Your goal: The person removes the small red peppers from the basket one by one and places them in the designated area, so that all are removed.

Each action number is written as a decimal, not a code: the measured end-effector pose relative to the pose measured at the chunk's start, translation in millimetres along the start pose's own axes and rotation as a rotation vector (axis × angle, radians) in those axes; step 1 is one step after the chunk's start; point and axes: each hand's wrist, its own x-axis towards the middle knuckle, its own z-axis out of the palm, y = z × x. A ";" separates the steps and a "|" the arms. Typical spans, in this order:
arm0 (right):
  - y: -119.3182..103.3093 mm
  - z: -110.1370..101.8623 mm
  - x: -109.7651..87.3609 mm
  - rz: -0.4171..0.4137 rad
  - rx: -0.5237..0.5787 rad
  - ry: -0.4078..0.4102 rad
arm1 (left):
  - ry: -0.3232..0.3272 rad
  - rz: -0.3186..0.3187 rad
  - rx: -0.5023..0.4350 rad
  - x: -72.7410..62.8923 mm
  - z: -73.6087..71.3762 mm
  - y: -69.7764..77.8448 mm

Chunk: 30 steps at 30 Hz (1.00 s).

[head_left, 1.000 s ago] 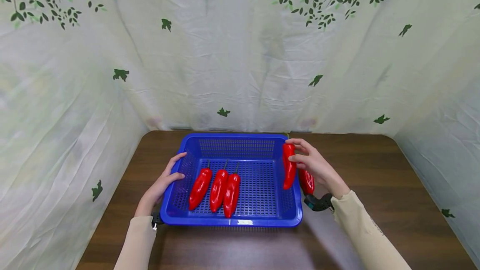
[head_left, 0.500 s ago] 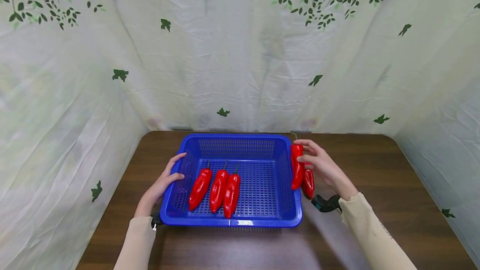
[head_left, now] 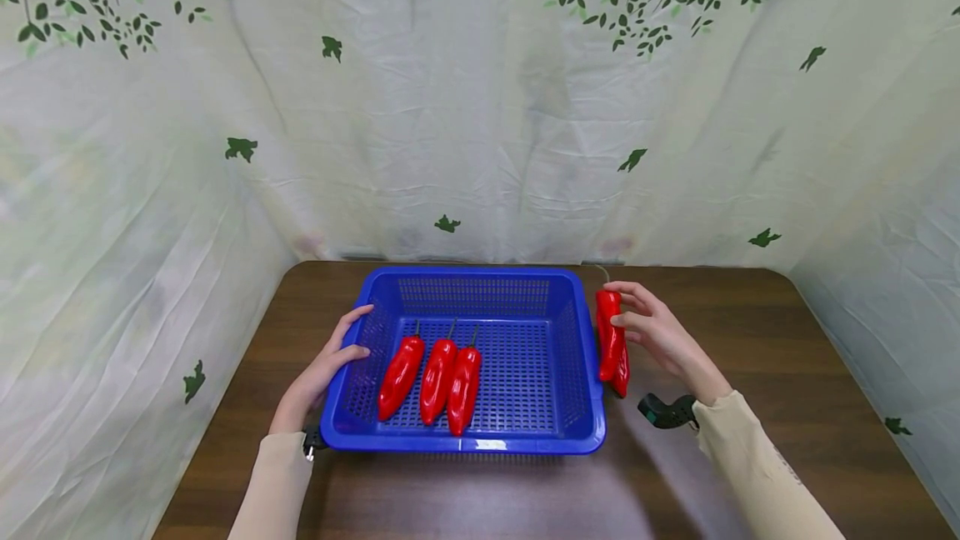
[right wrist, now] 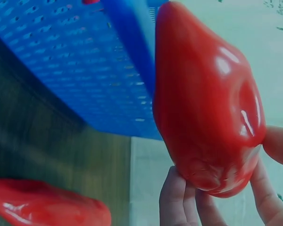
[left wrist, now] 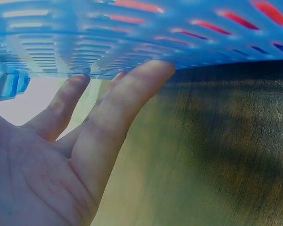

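My right hand (head_left: 660, 336) pinches a red chili pepper (head_left: 608, 336) between thumb and fingers near its stem end, just outside the basket's right rim. A second red pepper (right wrist: 52, 202) lies on the table beneath, partly hidden by the held one in the head view. Three more red peppers (head_left: 436, 382) lie inside the blue plastic basket (head_left: 465, 444), towards its left half. My left hand (head_left: 322, 369) rests at the basket's left rim with extended fingers. In the left wrist view, the fingers (left wrist: 125, 110) reach up to the slotted blue wall (left wrist: 108, 52).
The brown wooden table (head_left: 750, 407) carries the basket near its middle. A pale curtain (head_left: 495, 107) printed with leaves and branches stands behind and on both sides.
My right hand has carried its pepper rightward from over the basket's right edge to outside it, overlapping the pepper on the table. My left hand and the basket stay put.
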 end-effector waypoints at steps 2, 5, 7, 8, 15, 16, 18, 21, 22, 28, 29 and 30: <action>2.2 -2.7 -1.4 -0.003 0.003 0.002 | 0.002 -0.006 0.000 -0.2 -0.2 0.2; 5.4 -6.9 -3.7 -0.006 0.011 0.003 | -0.001 -0.013 0.000 -0.5 -0.4 0.8; 7.7 -10.2 -5.2 -0.011 0.016 0.001 | -0.001 -0.016 -0.001 -0.8 -0.2 1.4; 8.9 -11.9 -6.0 -0.014 0.021 0.000 | 0.000 -0.016 -0.001 -0.8 -0.2 1.5; 18.1 -23.2 -10.0 -0.019 0.024 0.022 | 0.003 -0.013 -0.006 -2.1 1.2 3.4; 19.0 -24.3 -10.6 -0.018 0.018 0.028 | 0.002 -0.014 -0.005 -2.3 1.2 3.2; 20.8 -26.2 -11.8 -0.014 0.014 0.039 | 0.002 -0.014 -0.002 -2.5 1.1 2.5; 22.9 -28.5 -13.1 -0.009 0.013 0.049 | 0.002 -0.011 -0.001 -1.9 0.6 1.9; 23.4 -29.0 -13.4 -0.008 0.014 0.050 | 0.003 -0.010 0.000 -1.7 0.4 1.7; 27.7 -33.2 -15.2 -0.009 0.014 0.064 | 0.010 -0.014 0.009 -1.0 -0.9 0.6; 28.5 -34.0 -15.5 -0.007 0.009 0.070 | 0.011 -0.017 0.010 -1.0 -1.0 0.4; 29.7 -34.9 -15.7 -0.002 0.005 0.078 | 0.011 -0.018 0.010 -1.0 -1.1 0.1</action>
